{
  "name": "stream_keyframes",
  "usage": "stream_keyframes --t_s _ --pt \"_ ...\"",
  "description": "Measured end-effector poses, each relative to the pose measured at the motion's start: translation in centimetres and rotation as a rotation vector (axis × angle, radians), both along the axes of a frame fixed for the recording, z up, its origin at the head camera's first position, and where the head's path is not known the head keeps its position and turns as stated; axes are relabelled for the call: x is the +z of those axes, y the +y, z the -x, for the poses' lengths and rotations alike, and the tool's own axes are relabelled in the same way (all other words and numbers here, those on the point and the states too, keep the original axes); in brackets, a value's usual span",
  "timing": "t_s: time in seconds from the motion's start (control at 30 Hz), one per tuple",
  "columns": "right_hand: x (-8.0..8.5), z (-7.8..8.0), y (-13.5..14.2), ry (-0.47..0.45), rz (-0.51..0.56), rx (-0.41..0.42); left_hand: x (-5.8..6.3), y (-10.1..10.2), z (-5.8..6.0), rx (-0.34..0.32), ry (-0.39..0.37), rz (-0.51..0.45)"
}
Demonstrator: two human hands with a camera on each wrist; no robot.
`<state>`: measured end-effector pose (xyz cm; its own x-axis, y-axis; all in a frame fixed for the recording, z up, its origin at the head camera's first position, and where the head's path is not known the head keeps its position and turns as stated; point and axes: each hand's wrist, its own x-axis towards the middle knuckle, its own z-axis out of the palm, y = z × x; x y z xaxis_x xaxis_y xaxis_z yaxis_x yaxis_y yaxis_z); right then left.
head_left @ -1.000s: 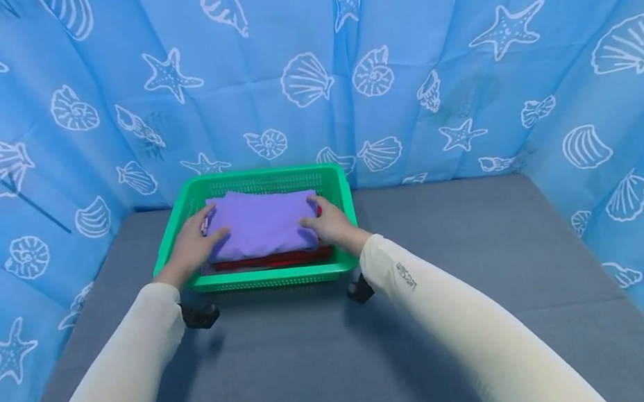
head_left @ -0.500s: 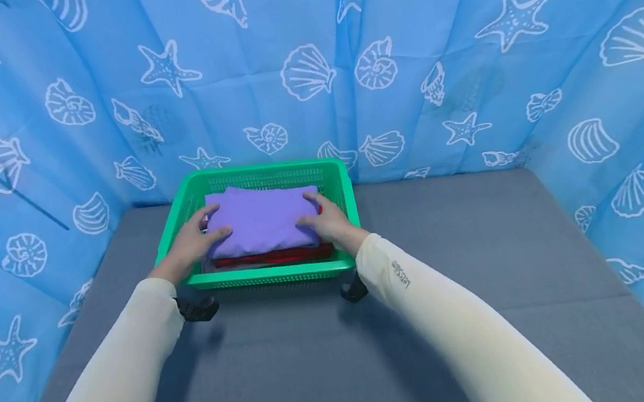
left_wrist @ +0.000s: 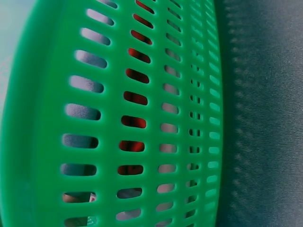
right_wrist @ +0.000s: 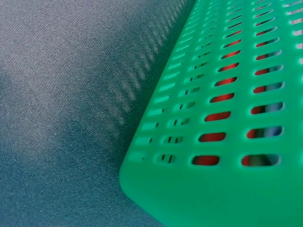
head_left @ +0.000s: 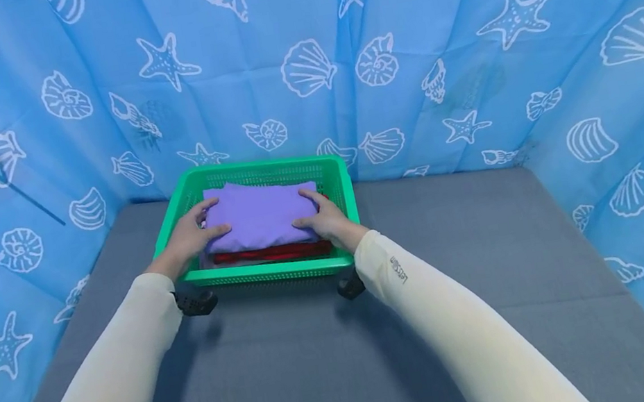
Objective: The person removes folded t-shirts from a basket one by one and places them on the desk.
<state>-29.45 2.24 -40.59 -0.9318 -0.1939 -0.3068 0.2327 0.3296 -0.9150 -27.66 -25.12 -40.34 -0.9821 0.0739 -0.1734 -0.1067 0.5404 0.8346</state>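
A folded purple cloth [head_left: 261,216] lies on top of a stack inside the green basket [head_left: 264,273]. Beneath it shows a folded red cloth [head_left: 273,253], with a greyish layer at the lower left of the stack. My left hand [head_left: 188,236] rests at the purple cloth's left side, thumb and forefinger spread apart over its edge. At the right side my right hand [head_left: 328,220] touches it likewise, thumb toward the middle. Some fingertips are hidden. Both wrist views show only the perforated basket wall [left_wrist: 109,113] and no hand; red shows through slots in the wall [right_wrist: 227,189].
The basket stands on a grey cloth-covered table [head_left: 299,373], near its back edge. A blue curtain [head_left: 248,51] with white shells and starfish hangs behind and along both sides. Black wrist devices [head_left: 196,304] sit under the wrists, near the basket's front rim.
The right fingers have shifted slightly left, further over the purple cloth. The left hand has hardly moved. The basket appears slightly higher in the head view, as does the curtain pattern.
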Motion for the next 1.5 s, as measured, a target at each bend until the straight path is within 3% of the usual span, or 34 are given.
stream_keyframes --t_s 0.17,0.4,0.67,0.93,1.17,1.5 --pt "0.2 0.1 0.1 0.0 -0.001 0.004 0.2 0.0 0.1 0.001 -0.013 -0.015" --pt "0.2 -0.1 0.0 -0.07 0.079 -0.006 0.2 0.4 0.1 -0.004 -0.068 -0.032" --pt "0.2 0.0 -0.1 -0.081 0.144 -0.02 0.2 0.4 0.1 0.01 -0.032 -0.017" --pt "0.4 0.1 0.0 -0.003 0.171 -0.022 0.5 0.6 -0.1 0.034 0.017 -0.022" --pt "1.5 0.2 0.7 0.045 0.179 -0.011 1.2 0.9 0.0 0.046 0.056 -0.005" --pt "3.0 0.5 2.6 0.03 0.252 0.004 2.5 2.5 0.0 0.042 0.091 0.016"
